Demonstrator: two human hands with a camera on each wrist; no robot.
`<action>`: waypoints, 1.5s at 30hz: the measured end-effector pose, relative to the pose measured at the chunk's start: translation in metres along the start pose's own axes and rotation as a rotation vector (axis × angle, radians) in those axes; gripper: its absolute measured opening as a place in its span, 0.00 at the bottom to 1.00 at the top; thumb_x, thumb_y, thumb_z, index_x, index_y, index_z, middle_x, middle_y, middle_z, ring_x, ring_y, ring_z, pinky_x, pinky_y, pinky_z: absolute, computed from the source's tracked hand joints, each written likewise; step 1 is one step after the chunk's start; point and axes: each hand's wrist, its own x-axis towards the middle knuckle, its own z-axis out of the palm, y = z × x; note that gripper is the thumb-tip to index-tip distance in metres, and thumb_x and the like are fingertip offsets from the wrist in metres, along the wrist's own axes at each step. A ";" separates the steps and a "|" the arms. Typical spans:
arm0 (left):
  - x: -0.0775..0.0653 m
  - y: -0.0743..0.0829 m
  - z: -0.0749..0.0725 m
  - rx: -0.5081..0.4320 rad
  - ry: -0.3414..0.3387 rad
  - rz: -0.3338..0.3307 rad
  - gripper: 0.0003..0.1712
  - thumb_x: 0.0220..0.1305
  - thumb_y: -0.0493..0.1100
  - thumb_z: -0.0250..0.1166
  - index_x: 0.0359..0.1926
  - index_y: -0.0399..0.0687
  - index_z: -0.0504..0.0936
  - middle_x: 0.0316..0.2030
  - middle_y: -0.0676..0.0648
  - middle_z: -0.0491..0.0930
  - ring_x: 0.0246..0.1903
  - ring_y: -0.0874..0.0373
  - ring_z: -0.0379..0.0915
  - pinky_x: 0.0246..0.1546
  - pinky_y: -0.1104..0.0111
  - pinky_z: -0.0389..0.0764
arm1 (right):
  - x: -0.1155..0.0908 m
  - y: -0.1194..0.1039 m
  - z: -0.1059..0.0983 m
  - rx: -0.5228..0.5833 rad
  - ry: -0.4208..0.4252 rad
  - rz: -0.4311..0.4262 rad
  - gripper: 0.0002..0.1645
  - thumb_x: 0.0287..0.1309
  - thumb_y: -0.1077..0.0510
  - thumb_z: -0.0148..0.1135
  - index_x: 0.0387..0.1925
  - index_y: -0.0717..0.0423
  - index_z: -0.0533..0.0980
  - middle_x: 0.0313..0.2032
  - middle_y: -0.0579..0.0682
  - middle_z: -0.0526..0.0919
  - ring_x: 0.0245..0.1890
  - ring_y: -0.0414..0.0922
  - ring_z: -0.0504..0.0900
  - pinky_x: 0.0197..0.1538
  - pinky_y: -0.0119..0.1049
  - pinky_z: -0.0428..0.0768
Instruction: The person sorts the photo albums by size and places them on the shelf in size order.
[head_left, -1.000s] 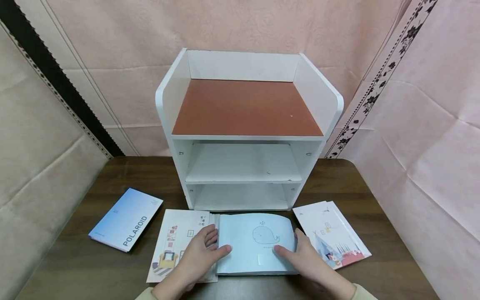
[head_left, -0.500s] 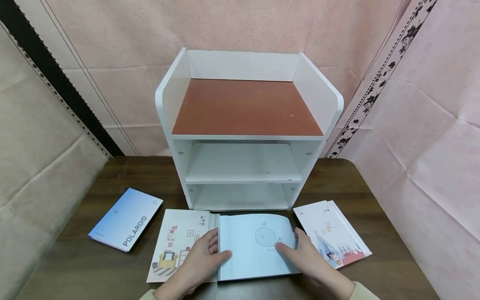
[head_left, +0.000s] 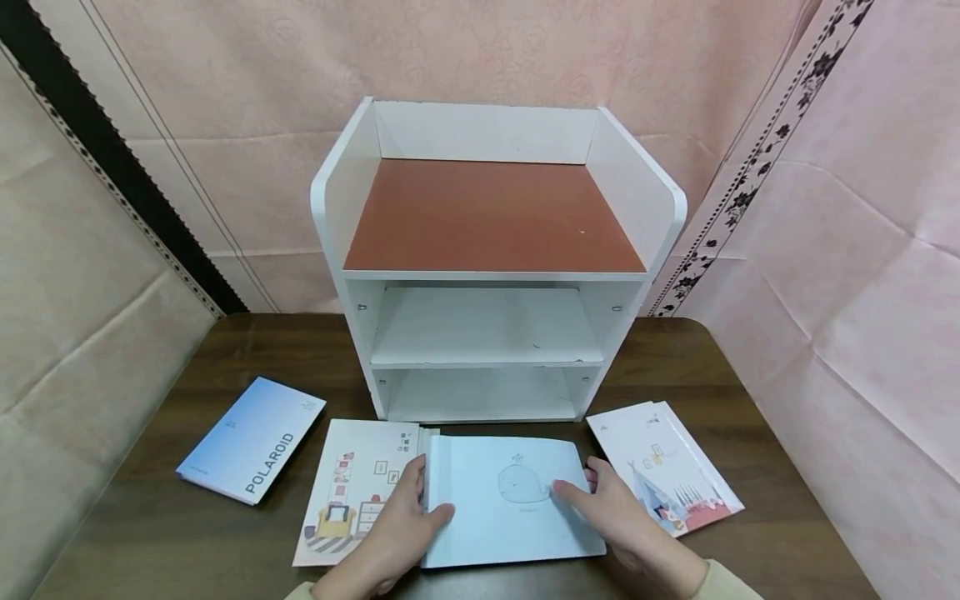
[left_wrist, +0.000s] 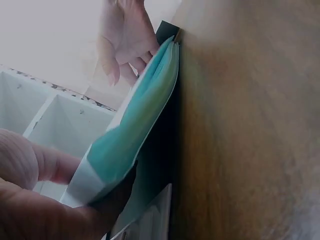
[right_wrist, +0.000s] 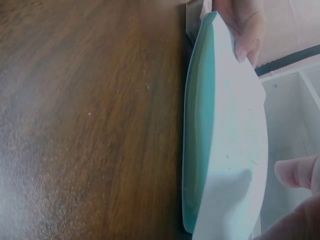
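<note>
A light blue book (head_left: 487,517) with a whale outline drawn on it faces up before the person, over the right part of a white illustrated book (head_left: 322,492). The left hand (head_left: 401,529) grips its left side, thumb on top and fingers by the edge; that end is raised in the left wrist view. Teal pages (right_wrist: 202,125) show along the near side in the right wrist view. At the book's right side is the right hand (head_left: 618,517), its thumb over the face near the whale and its other fingers extending past the edge.
A white shelf unit (head_left: 487,364) with a brown top panel stands just behind the books. A blue POLAROID book (head_left: 251,442) lies to the left, and a white book with a tent picture (head_left: 675,483) to the right. Pink cloth hangs behind the brown table (head_left: 187,533).
The light blue book has shifted slightly left and toward the person, with its near edge now tilted. The left hand has moved left with it; the right hand has barely moved.
</note>
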 end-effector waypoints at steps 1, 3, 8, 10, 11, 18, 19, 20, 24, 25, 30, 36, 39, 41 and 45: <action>0.000 0.000 0.000 -0.011 0.004 0.002 0.47 0.62 0.28 0.61 0.71 0.28 0.40 0.71 0.26 0.40 0.71 0.38 0.37 0.66 0.45 0.49 | 0.000 0.000 0.000 0.004 0.003 0.002 0.55 0.57 0.46 0.68 0.68 0.77 0.49 0.62 0.71 0.61 0.61 0.60 0.63 0.62 0.58 0.66; 0.000 0.001 0.001 -0.029 0.014 0.007 0.46 0.62 0.27 0.59 0.72 0.29 0.40 0.72 0.28 0.39 0.71 0.39 0.35 0.66 0.46 0.46 | 0.001 0.000 0.001 0.010 0.005 -0.004 0.55 0.58 0.47 0.68 0.67 0.78 0.49 0.62 0.72 0.61 0.61 0.61 0.63 0.61 0.58 0.66; 0.000 0.002 0.001 -0.095 0.028 0.020 0.44 0.62 0.25 0.56 0.73 0.34 0.41 0.73 0.31 0.40 0.72 0.42 0.34 0.67 0.48 0.43 | 0.000 -0.001 0.002 0.022 -0.001 -0.010 0.56 0.58 0.46 0.68 0.67 0.78 0.48 0.61 0.73 0.63 0.61 0.62 0.66 0.58 0.58 0.70; -0.001 0.003 0.001 -0.118 0.030 0.033 0.44 0.62 0.24 0.55 0.73 0.36 0.42 0.73 0.31 0.42 0.72 0.42 0.36 0.68 0.48 0.44 | 0.000 -0.002 0.002 0.035 -0.005 -0.006 0.55 0.58 0.46 0.68 0.67 0.77 0.48 0.61 0.73 0.64 0.59 0.62 0.67 0.56 0.57 0.72; -0.001 0.003 0.001 -0.123 0.033 0.038 0.43 0.62 0.24 0.55 0.73 0.37 0.43 0.73 0.32 0.43 0.72 0.42 0.37 0.68 0.48 0.45 | -0.001 -0.003 0.002 0.040 -0.006 -0.004 0.55 0.58 0.46 0.68 0.67 0.76 0.48 0.60 0.72 0.64 0.59 0.61 0.68 0.55 0.57 0.73; -0.002 0.005 -0.003 -0.153 0.039 0.058 0.42 0.63 0.25 0.55 0.73 0.43 0.46 0.72 0.35 0.50 0.70 0.45 0.46 0.66 0.49 0.55 | 0.000 -0.005 0.001 0.060 -0.027 0.007 0.58 0.57 0.42 0.68 0.69 0.73 0.47 0.59 0.72 0.65 0.58 0.61 0.69 0.54 0.57 0.74; -0.002 0.005 -0.003 -0.155 0.045 0.055 0.42 0.63 0.25 0.55 0.73 0.43 0.47 0.72 0.36 0.51 0.70 0.46 0.48 0.66 0.49 0.57 | 0.000 -0.004 0.001 0.071 -0.030 0.012 0.57 0.57 0.42 0.68 0.69 0.72 0.47 0.57 0.71 0.67 0.57 0.60 0.70 0.54 0.56 0.74; -0.002 0.004 -0.004 -0.157 0.051 0.053 0.42 0.63 0.25 0.55 0.73 0.43 0.47 0.72 0.36 0.51 0.70 0.46 0.48 0.66 0.50 0.57 | 0.000 -0.004 0.001 0.081 -0.032 0.015 0.57 0.57 0.43 0.67 0.69 0.73 0.47 0.55 0.70 0.68 0.56 0.59 0.71 0.53 0.55 0.75; -0.002 0.004 -0.005 -0.155 0.083 0.044 0.42 0.63 0.25 0.55 0.73 0.43 0.48 0.71 0.36 0.53 0.70 0.46 0.49 0.66 0.50 0.57 | 0.000 -0.002 0.003 0.112 -0.046 0.012 0.53 0.59 0.45 0.67 0.67 0.74 0.50 0.47 0.64 0.73 0.50 0.52 0.74 0.50 0.50 0.77; -0.002 0.004 -0.006 -0.156 0.088 0.040 0.42 0.63 0.25 0.55 0.73 0.43 0.48 0.71 0.36 0.53 0.70 0.46 0.49 0.66 0.50 0.58 | 0.000 -0.002 0.003 0.121 -0.053 0.006 0.51 0.59 0.46 0.66 0.67 0.74 0.51 0.46 0.62 0.74 0.49 0.51 0.75 0.49 0.49 0.77; -0.002 0.005 -0.009 -0.153 0.098 0.016 0.41 0.65 0.26 0.55 0.73 0.45 0.47 0.72 0.36 0.53 0.70 0.46 0.47 0.65 0.50 0.59 | -0.003 -0.002 0.005 0.152 -0.063 -0.022 0.43 0.61 0.48 0.65 0.62 0.73 0.58 0.43 0.59 0.77 0.46 0.48 0.78 0.45 0.43 0.79; -0.005 0.008 -0.012 -0.178 0.077 0.022 0.40 0.66 0.26 0.54 0.73 0.49 0.48 0.70 0.39 0.57 0.68 0.46 0.53 0.58 0.55 0.71 | -0.008 -0.001 0.004 0.110 -0.051 -0.018 0.38 0.61 0.44 0.65 0.57 0.70 0.64 0.43 0.58 0.77 0.43 0.47 0.79 0.41 0.43 0.80; -0.005 0.009 -0.014 -0.202 0.071 0.039 0.39 0.66 0.25 0.53 0.72 0.51 0.50 0.69 0.40 0.59 0.67 0.46 0.55 0.55 0.57 0.74 | -0.009 0.000 0.003 0.105 -0.095 -0.016 0.40 0.61 0.42 0.63 0.58 0.69 0.64 0.46 0.57 0.78 0.44 0.47 0.80 0.42 0.44 0.81; -0.006 0.009 -0.015 -0.211 0.070 0.046 0.39 0.67 0.25 0.53 0.72 0.51 0.50 0.68 0.41 0.60 0.67 0.46 0.56 0.54 0.57 0.75 | -0.010 0.000 0.003 0.111 -0.123 -0.018 0.41 0.61 0.41 0.63 0.60 0.69 0.63 0.49 0.57 0.78 0.45 0.48 0.81 0.43 0.45 0.82; -0.005 0.010 -0.017 -0.231 0.070 0.059 0.38 0.67 0.25 0.53 0.72 0.51 0.50 0.68 0.41 0.60 0.66 0.46 0.58 0.51 0.57 0.77 | -0.010 0.001 0.003 0.140 -0.151 -0.047 0.40 0.62 0.41 0.61 0.61 0.68 0.64 0.51 0.57 0.78 0.47 0.49 0.81 0.44 0.46 0.82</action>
